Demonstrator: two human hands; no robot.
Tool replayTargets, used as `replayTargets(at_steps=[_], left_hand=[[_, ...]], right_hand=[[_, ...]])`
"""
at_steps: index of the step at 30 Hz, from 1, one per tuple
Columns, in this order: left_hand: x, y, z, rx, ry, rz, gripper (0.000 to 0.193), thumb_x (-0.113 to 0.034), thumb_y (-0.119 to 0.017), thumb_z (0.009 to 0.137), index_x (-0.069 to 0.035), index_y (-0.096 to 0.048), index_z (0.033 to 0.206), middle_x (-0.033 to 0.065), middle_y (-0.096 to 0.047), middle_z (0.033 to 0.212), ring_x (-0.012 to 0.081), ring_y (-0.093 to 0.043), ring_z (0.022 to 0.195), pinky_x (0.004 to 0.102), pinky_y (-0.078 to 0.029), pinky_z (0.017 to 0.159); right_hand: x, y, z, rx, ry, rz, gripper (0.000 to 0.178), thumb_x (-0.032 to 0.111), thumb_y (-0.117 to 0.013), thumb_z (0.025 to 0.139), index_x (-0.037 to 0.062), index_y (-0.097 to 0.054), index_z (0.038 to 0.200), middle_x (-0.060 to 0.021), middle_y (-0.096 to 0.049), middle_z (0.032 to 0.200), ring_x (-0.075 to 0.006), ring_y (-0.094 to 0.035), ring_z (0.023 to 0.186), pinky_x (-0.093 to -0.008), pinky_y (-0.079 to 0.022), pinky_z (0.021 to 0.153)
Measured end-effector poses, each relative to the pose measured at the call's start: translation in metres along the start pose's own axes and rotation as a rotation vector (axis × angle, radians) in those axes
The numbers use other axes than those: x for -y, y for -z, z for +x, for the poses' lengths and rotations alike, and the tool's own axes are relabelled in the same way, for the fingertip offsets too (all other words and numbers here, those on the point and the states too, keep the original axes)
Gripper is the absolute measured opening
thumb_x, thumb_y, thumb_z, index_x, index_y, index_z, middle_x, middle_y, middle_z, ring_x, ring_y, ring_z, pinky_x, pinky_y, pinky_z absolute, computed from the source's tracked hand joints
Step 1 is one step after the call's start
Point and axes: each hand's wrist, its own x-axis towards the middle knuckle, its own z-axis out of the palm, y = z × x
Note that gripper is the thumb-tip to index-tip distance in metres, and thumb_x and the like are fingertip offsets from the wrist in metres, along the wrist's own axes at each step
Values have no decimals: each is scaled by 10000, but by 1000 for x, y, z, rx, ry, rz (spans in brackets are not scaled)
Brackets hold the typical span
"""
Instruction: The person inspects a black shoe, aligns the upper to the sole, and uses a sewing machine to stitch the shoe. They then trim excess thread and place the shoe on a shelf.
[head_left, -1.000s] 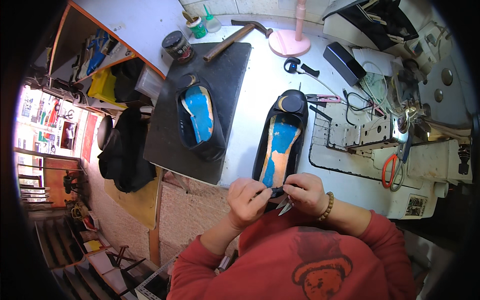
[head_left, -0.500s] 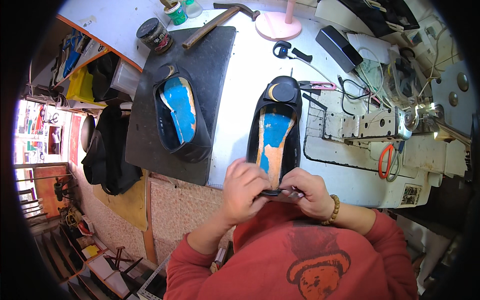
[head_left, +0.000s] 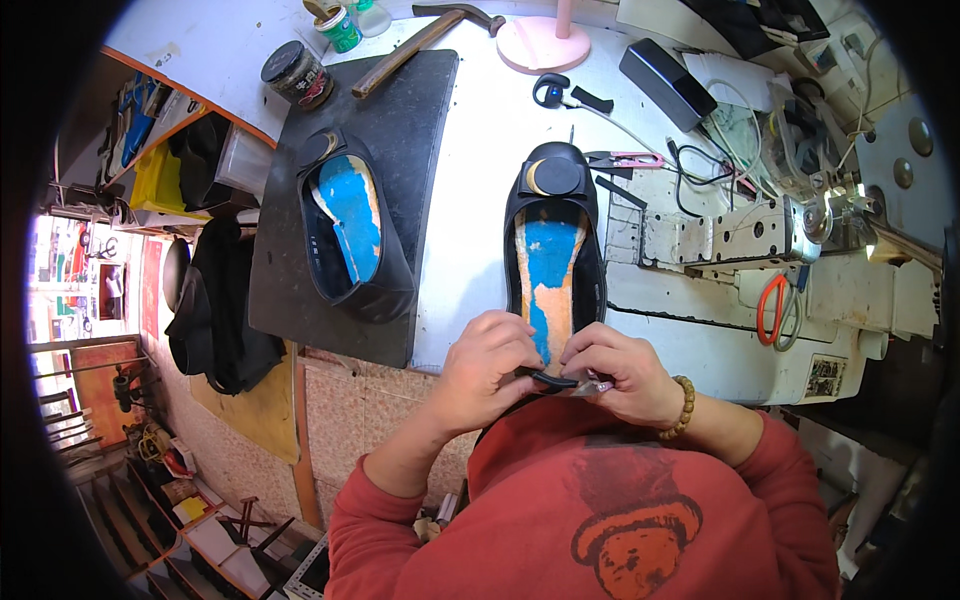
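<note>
1. Since a second ago, our silver tool [head_left: 590,388] has swung up toward the heel [head_left: 553,381].
2. One black shoe [head_left: 347,225] lies on one mat [head_left: 405,190]; its inside marks [head_left: 315,245] are unreadable.
3. Our left hand [head_left: 487,372] pinches the second shoe [head_left: 553,270] at the desk's [head_left: 465,220] edge.
4. Our right hand [head_left: 625,378] grips the tool.

Left hand [head_left: 490,368], right hand [head_left: 628,374] pinching black shoe [head_left: 550,265].

At the near edge of the desk [head_left: 432,340], the heel of the black shoe [head_left: 598,270] has swung slightly to the right. The scissors [head_left: 592,388] in the right hand [head_left: 625,378], earlier with bare blades, now show only a small shiny part. More heel rim [head_left: 553,380] is visible beside the left hand [head_left: 487,375].
</note>
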Motion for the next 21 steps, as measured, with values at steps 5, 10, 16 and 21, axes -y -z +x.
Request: replayTargets(at_steps=[5,10,16,21], left_hand=[[-2,9,5,121,-8,110,238,-53,-749,689,-83,-607,878,65,-598,937,298,-549,1043,420,-396,921],[-2,5,13,161,-5,169,231,-76,-745,720,-85,-595,895,66,-601,964,291,-539,1065,417,-365,945],[-4,2,16,191,5,199,204,-100,-747,718,-71,-611,867,59,-584,930,276,-533,1059,429,-345,959],[-3,0,16,234,50,171,244,-86,-768,695,-79,-617,886,42,-609,973,265,-532,1093,417,-328,988]], right_hand=[[-1,1,0,-14,-92,-14,232,-27,-680,756,29,-587,962,-76,-583,962,-258,-599,736,-313,-482,627],[-5,13,2,36,-136,-53,217,-10,-670,772,31,-567,960,-90,-561,945,-282,-575,731,-331,-467,627],[-6,26,6,179,-81,-149,170,9,-652,775,34,-586,929,-79,-570,998,-278,-595,776,-350,-477,667],[-5,29,8,210,-115,-152,112,67,-668,773,36,-616,867,-65,-584,1011,-277,-608,789,-363,-487,684]])
